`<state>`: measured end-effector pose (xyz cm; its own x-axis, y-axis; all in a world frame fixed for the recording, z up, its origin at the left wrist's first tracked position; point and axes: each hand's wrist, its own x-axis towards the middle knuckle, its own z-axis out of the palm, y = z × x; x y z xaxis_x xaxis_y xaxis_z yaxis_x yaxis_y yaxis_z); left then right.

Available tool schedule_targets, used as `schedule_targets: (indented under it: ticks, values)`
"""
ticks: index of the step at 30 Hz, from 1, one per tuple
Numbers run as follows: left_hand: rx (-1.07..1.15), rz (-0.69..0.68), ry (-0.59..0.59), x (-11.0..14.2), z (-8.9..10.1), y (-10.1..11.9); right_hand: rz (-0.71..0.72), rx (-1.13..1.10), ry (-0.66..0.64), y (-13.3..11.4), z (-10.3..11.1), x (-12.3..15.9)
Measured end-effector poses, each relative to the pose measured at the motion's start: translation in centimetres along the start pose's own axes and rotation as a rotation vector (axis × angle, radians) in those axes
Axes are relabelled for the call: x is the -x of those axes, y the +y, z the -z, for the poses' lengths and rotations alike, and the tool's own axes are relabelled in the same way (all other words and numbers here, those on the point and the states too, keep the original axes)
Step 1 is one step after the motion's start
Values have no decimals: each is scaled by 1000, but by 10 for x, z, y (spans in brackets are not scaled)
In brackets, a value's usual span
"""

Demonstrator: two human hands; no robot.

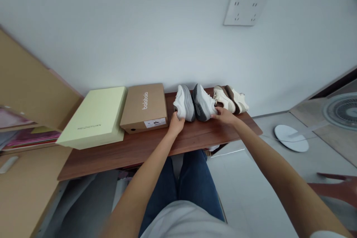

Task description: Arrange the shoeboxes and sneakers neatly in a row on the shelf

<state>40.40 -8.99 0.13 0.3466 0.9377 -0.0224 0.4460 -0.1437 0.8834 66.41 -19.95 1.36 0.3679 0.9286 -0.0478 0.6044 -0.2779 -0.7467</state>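
Note:
On a dark wooden shelf [134, 148] against the white wall, two pairs of sneakers lie on their sides. My left hand [175, 123] grips the heel of a white and grey sneaker [184, 101]. My right hand [224, 115] is closed on the heel of its mate, a white sneaker with a dark grey sole [203, 103]. Just right of them lies a cream and brown pair [231, 99], untouched.
A brown cardboard shoe box [145, 107] and a pale green shoe box [96, 116] sit left of the shoes. A light wood cabinet [25, 93] stands at far left. A white fan [306, 126] stands on the floor at right. A wall socket [244, 10] is above.

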Motion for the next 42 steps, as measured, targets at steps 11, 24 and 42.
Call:
schedule_targets:
  ticks: [11, 24, 42]
  values:
    - [-41, -234, 19, 0, 14, 17, 180, 100, -11, -26, 11, 0]
    - [-752, -477, -139, 9, 32, 71, 298, 735, -67, -97, 7, 4]
    - [-821, -353, -210, 4, 20, 74, 295, 780, -150, -117, -21, -4]
